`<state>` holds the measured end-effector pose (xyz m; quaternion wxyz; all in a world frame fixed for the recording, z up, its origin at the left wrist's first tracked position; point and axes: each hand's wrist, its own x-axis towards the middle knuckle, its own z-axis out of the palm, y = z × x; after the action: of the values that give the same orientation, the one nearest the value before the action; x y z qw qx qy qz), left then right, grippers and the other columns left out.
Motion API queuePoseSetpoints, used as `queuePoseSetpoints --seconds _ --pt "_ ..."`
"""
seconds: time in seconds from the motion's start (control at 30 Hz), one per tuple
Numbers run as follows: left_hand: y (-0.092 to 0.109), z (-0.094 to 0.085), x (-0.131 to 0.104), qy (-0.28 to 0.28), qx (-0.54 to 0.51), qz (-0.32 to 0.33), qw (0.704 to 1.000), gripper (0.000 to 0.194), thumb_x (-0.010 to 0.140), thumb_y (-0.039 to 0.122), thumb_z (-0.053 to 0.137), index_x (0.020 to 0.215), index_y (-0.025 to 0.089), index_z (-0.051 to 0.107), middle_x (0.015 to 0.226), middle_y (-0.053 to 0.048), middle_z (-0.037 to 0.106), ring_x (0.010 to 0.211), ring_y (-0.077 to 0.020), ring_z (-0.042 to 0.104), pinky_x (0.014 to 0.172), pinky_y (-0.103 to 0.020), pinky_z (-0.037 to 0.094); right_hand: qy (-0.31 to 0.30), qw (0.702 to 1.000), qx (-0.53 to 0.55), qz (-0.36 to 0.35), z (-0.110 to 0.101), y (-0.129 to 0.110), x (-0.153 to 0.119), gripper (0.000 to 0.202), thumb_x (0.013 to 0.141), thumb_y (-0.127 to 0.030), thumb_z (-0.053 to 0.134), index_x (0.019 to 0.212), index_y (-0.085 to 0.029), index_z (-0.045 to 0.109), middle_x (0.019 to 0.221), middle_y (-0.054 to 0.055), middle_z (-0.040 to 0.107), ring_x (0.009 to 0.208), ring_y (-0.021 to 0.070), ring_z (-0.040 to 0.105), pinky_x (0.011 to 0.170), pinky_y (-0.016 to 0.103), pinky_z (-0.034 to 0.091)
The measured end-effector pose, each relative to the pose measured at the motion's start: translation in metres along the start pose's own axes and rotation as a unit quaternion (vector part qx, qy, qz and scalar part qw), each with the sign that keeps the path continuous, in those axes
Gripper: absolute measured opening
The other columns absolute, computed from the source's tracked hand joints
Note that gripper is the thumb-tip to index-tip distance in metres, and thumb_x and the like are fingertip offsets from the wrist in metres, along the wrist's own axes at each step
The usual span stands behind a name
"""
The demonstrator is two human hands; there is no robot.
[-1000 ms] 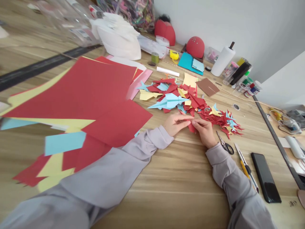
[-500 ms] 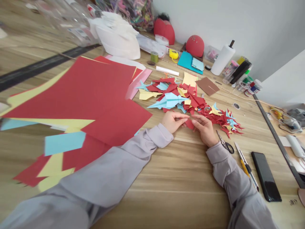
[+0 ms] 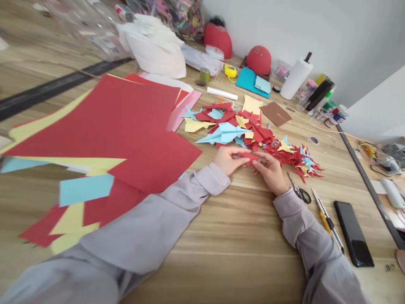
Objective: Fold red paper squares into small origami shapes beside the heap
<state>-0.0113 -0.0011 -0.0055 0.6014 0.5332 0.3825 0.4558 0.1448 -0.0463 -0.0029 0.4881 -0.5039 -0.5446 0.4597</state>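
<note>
Between my two hands is a small piece of red paper (image 3: 248,157), held just above the wooden table. My left hand (image 3: 230,159) pinches its left side between thumb and fingers. From the right, my right hand (image 3: 267,168) grips the same piece, thumb in front and fingers behind. The fingers cover part of the paper, so its exact folds are hard to make out. Right behind the hands lies a heap of folded paper planes (image 3: 226,133) in red, blue and yellow. Smaller pointed paper pieces (image 3: 300,158) continue the heap to the right.
Large red paper sheets (image 3: 126,114) cover the left side. Scissors (image 3: 299,191), a utility knife (image 3: 327,219) and a black phone (image 3: 353,234) lie to the right. At the back stand a yellow tape measure (image 3: 230,71), a white roll (image 3: 296,79) and small jars (image 3: 337,115).
The red paper between my fingers now shows as a flatter, wider strip; before, it hung down as a small flap. My right thumb has shifted slightly left.
</note>
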Motion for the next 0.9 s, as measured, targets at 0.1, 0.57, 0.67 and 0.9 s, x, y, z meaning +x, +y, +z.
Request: queuePoseSetpoints --seconds 0.1,0.57,0.67,0.9 --pt "-0.001 0.0 0.0 -0.002 0.013 0.005 1.0 0.029 0.059 0.011 0.07 0.088 0.011 0.072 0.062 -0.004 0.07 0.054 -0.0161 0.066 0.056 -0.026 0.056 -0.001 1.0 -0.004 -0.014 0.0 0.001 0.0 0.038 0.071 -0.039 0.069 0.104 -0.02 0.061 0.064 -0.004 0.06 0.055 0.0105 0.055 0.052 0.024 0.047" --pt "-0.007 -0.005 0.007 0.035 0.02 0.003 0.999 0.031 0.055 0.013 0.073 0.085 0.012 0.072 0.063 -0.003 0.068 0.051 -0.0126 0.061 0.054 -0.025 0.052 -0.024 0.995 -0.056 -0.075 0.0 0.0 -0.004 0.025 0.074 -0.027 0.067 0.098 -0.025 0.067 0.09 0.002 0.065 0.075 0.0139 0.058 0.059 0.025 0.047" --pt "-0.008 -0.005 0.007 0.029 0.02 0.005 0.999 0.034 0.053 0.013 0.074 0.087 0.01 0.072 0.062 -0.002 0.067 0.053 -0.0123 0.06 0.055 -0.024 0.051 -0.012 0.991 -0.091 -0.096 0.001 0.004 -0.003 0.015 0.074 -0.024 0.066 0.089 -0.024 0.07 0.092 0.003 0.066 0.078 0.0145 0.059 0.061 0.025 0.048" --pt "-0.004 -0.004 0.006 0.022 0.011 -0.018 1.0 0.034 0.052 0.012 0.073 0.086 0.01 0.072 0.06 -0.002 0.066 0.049 -0.0111 0.058 0.052 -0.024 0.05 0.018 0.989 -0.126 -0.08 0.003 0.004 -0.002 0.014 0.073 -0.031 0.067 0.084 -0.022 0.069 0.086 0.004 0.067 0.07 0.015 0.059 0.055 0.026 0.047"
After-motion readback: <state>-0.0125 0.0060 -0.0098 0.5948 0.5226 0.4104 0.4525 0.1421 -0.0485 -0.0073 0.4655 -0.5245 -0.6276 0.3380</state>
